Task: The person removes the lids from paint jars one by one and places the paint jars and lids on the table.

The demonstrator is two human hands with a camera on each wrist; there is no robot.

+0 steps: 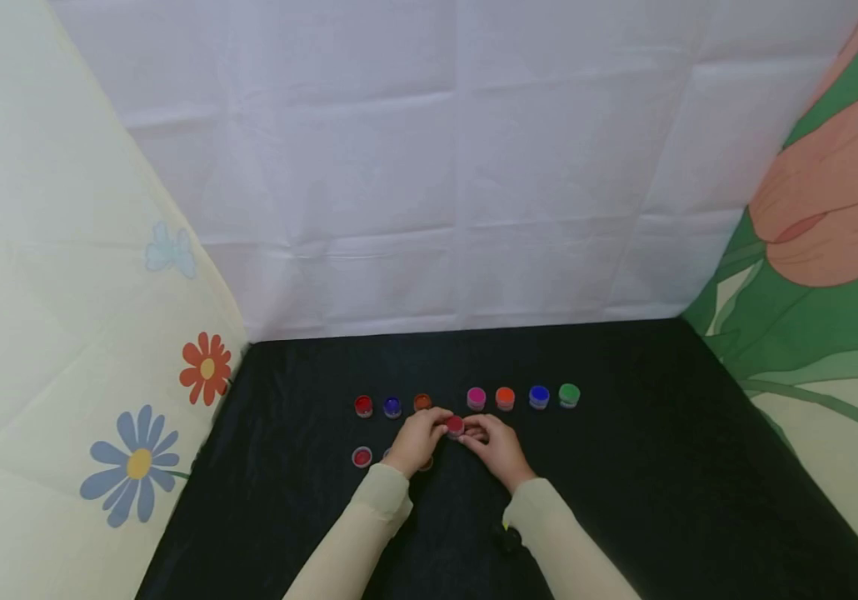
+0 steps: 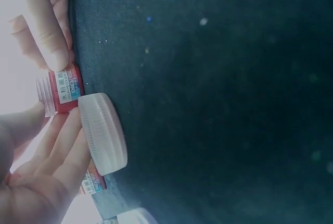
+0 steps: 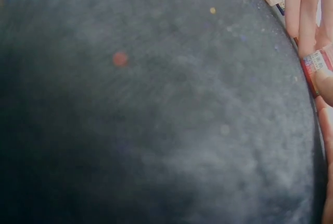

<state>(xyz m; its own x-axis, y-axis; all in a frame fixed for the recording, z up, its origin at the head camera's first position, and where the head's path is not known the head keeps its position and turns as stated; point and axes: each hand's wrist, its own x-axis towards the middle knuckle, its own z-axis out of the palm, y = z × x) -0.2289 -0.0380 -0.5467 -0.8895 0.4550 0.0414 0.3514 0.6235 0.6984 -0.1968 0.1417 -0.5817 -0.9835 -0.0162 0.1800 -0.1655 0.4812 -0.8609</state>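
Between both hands is a small red gouache paint jar (image 1: 455, 426) with a ribbed, pale translucent lid; its printed label shows in the left wrist view. My left hand (image 1: 416, 440) pinches the jar from the left, thumb by the lid and fingers lower down. From the other side my right hand (image 1: 500, 449) grips it, thumb against the label (image 2: 66, 86). A pale ribbed lid (image 2: 104, 133) stands out close beside the left fingers. Left of the hands are red (image 1: 363, 406), blue (image 1: 392, 407) and brown (image 1: 422, 402) jars, the brown one partly covered.
Pink (image 1: 476, 398), orange (image 1: 505, 397), blue (image 1: 539, 397) and green (image 1: 568, 394) jars stand in a row at the right. Nearer on the left lies a white-rimmed round lid (image 1: 361, 457) with red inside; others beside it are mostly hidden by the left hand. Black cloth (image 1: 661, 467) covers the table.
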